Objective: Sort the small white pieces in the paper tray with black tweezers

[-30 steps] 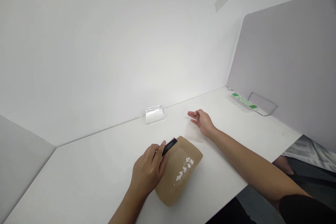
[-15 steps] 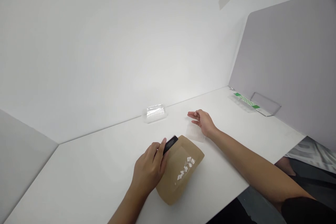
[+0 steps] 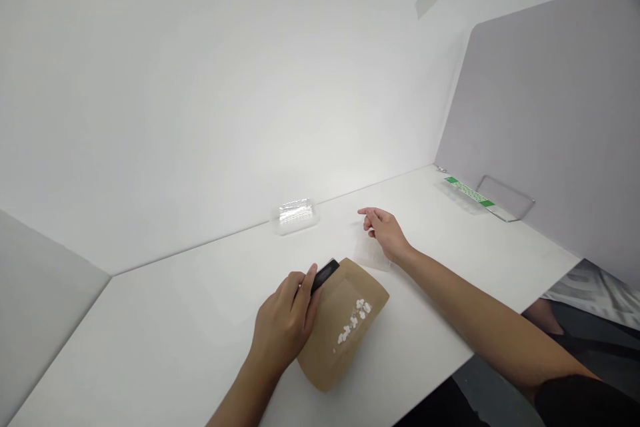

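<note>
A brown paper tray lies on the white table with several small white pieces on it. My left hand rests at the tray's left edge, closed around a flat black tool that points toward the tray's far corner. My right hand hovers beyond the tray with its fingers loosely apart and nothing in them, just above a small clear plastic bag lying flat on the table.
A clear plastic container sits by the back wall. At the far right lies a clear bag with a green strip beside a clear stand at the grey divider. The table's front edge runs at the lower right.
My right hand has turned slightly palm down and lifted a little over the clear bag. My left hand and the tray have not moved.
</note>
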The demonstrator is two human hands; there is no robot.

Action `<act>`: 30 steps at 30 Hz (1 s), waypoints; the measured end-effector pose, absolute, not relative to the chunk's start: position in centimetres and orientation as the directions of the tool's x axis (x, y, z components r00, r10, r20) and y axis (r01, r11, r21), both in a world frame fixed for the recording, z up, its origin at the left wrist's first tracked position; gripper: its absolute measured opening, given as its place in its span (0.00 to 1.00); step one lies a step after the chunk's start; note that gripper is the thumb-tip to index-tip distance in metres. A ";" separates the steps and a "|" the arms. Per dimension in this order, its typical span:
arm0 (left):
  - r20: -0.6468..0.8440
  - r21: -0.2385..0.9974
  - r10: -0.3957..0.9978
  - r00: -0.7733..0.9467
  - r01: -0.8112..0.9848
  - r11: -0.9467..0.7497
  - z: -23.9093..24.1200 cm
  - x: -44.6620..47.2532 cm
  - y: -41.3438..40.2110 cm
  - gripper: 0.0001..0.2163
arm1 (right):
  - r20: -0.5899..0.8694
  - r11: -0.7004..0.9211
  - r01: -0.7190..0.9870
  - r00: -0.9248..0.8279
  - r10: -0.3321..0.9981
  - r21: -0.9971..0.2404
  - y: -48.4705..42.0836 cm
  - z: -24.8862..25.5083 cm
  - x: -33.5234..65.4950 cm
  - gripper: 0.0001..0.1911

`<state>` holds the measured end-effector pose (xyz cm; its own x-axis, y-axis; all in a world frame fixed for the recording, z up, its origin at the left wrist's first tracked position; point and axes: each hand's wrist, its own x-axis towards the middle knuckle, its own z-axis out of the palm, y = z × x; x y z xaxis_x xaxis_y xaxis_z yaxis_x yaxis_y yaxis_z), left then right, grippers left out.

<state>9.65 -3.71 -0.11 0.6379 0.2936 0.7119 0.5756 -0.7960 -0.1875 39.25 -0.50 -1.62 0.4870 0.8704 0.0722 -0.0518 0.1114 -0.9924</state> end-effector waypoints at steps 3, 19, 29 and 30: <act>0.712 -0.190 0.285 0.642 0.566 -0.802 -0.1 9.7 -3.7 0.24 | 0.088 0.110 -0.019 0.466 0.880 -0.994 -0.7 -1.4 38.8 0.21; 0.709 -0.193 0.287 0.644 0.569 -0.800 -0.2 9.6 -3.6 0.22 | 0.328 0.242 0.253 0.389 0.861 -0.937 -1.6 -0.7 37.8 0.21; 0.725 -0.185 0.294 0.623 0.587 -0.788 -0.1 9.8 -3.8 0.21 | 0.513 0.402 0.420 0.195 0.836 -0.814 -4.4 0.7 35.5 0.10; 0.726 -0.182 0.296 0.620 0.589 -0.787 -0.1 9.8 -3.8 0.21 | 0.536 0.428 0.434 0.164 0.828 -0.793 -4.7 0.7 35.4 0.09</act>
<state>9.77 -3.79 -0.10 0.6205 0.2965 0.7260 0.5889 -0.7875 -0.1817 35.38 -4.69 0.72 0.1636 0.8280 0.5363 0.4341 0.4278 -0.7928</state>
